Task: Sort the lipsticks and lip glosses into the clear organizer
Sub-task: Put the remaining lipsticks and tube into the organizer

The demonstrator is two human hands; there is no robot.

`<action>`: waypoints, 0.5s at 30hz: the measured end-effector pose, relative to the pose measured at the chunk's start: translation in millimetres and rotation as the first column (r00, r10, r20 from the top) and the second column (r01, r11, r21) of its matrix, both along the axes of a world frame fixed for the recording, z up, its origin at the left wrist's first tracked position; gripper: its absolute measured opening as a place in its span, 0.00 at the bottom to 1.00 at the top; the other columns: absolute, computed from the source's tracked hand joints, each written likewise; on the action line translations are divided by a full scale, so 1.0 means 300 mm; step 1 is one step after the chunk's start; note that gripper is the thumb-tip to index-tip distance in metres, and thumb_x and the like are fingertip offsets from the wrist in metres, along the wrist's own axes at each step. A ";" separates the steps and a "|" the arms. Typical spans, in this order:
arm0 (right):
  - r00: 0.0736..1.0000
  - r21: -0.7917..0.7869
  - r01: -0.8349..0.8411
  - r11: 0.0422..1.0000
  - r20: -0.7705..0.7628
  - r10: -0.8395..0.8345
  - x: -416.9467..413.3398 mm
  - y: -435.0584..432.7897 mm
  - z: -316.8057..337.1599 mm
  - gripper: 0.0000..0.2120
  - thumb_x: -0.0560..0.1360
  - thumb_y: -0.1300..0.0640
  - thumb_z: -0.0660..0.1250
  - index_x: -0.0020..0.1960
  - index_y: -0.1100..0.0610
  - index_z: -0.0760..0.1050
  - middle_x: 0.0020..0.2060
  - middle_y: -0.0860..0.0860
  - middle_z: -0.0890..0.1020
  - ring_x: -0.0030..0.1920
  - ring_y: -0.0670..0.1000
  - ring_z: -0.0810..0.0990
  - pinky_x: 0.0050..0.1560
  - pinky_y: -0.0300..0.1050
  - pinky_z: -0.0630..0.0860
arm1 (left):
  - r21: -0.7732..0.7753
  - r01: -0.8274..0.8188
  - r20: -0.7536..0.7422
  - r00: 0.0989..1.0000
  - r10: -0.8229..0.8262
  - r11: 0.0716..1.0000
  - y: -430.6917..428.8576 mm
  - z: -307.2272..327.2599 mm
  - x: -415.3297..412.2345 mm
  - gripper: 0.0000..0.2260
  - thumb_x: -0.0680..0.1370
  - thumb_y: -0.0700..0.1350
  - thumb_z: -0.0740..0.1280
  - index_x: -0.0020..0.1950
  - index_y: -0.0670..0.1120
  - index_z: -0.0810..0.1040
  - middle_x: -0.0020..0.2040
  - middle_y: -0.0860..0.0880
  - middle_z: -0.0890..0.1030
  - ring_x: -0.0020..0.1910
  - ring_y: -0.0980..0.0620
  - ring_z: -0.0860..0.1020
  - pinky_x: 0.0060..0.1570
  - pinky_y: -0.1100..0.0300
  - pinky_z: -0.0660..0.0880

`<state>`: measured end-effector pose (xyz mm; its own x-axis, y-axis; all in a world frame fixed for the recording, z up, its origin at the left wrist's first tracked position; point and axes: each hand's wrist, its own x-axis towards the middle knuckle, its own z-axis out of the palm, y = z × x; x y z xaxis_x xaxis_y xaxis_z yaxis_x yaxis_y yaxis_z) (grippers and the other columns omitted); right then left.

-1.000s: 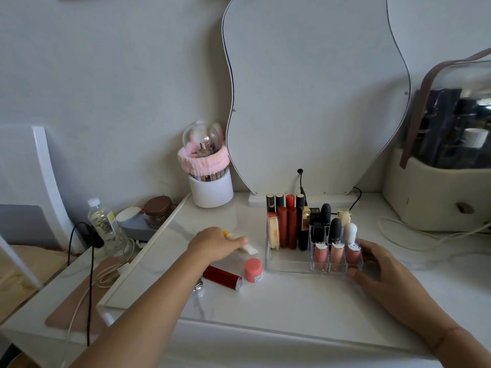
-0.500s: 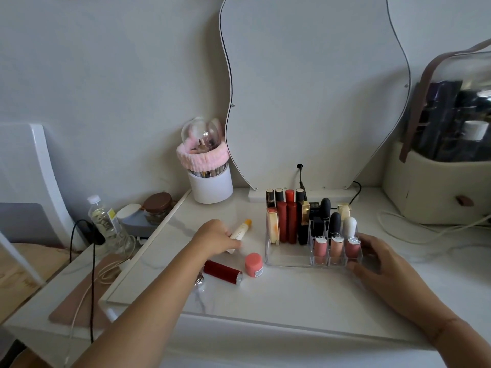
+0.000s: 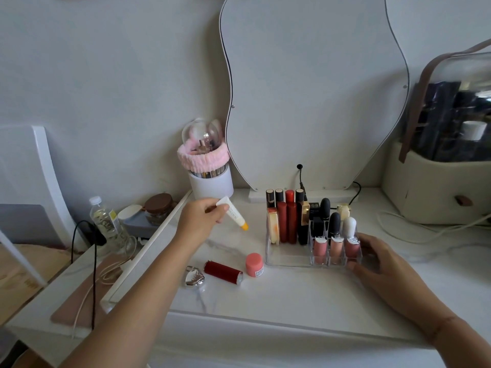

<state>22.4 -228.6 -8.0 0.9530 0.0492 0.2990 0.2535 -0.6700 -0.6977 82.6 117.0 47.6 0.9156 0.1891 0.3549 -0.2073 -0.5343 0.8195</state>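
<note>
The white tube with its yellow cap is held above the table, tilted cap-down, pinched in the left hand left of the clear organizer. The right hand grasps the organizer's front right corner. A red lipstick and a pink pot sit on the table in front.
</note>
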 end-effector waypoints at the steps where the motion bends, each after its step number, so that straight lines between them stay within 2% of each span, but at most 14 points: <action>1: 1.000 0.000 0.001 1.000 0.000 -0.001 0.000 0.000 -0.001 0.24 0.70 0.55 0.72 0.63 0.48 0.70 0.54 0.45 0.78 0.53 0.45 0.76 0.51 0.39 0.69 | -0.023 0.022 0.034 0.999 -0.022 0.999 -0.011 0.027 -0.008 0.09 0.73 0.44 0.70 0.36 0.58 0.81 0.30 0.50 0.80 0.31 0.56 0.77 0.42 0.53 0.76; 4: 1.000 0.005 -0.006 1.000 0.002 0.006 0.001 -0.002 -0.003 0.23 0.70 0.55 0.71 0.63 0.48 0.71 0.54 0.46 0.78 0.53 0.46 0.77 0.51 0.40 0.69 | -0.083 0.125 0.101 0.988 -0.117 0.989 -0.063 0.092 -0.037 0.06 0.70 0.44 0.73 0.38 0.57 0.83 0.33 0.51 0.83 0.33 0.56 0.78 0.43 0.55 0.77; 9: 1.000 0.002 -0.004 1.000 0.007 0.004 0.004 -0.003 -0.006 0.23 0.70 0.55 0.71 0.63 0.48 0.71 0.54 0.45 0.78 0.53 0.45 0.77 0.50 0.39 0.69 | -0.120 0.285 0.087 0.957 -0.276 0.951 -0.169 0.103 -0.063 0.06 0.69 0.42 0.74 0.39 0.53 0.84 0.35 0.53 0.84 0.35 0.56 0.80 0.41 0.65 0.77; 12: 1.000 0.008 -0.005 1.000 0.004 0.005 0.005 -0.006 -0.007 0.24 0.70 0.55 0.71 0.63 0.47 0.70 0.54 0.44 0.78 0.52 0.44 0.77 0.49 0.37 0.68 | -0.076 0.260 0.051 0.965 -0.257 0.963 -0.200 0.070 -0.056 0.05 0.68 0.42 0.75 0.40 0.51 0.83 0.35 0.52 0.84 0.35 0.54 0.81 0.42 0.61 0.78; 15: 1.000 0.010 -0.010 1.000 0.002 0.010 0.006 -0.007 -0.009 0.24 0.70 0.55 0.71 0.64 0.47 0.70 0.54 0.44 0.77 0.53 0.44 0.76 0.48 0.36 0.68 | 0.016 0.186 -0.005 0.982 -0.186 0.982 -0.210 0.043 -0.045 0.06 0.67 0.43 0.76 0.42 0.48 0.83 0.38 0.48 0.85 0.39 0.49 0.82 0.44 0.55 0.79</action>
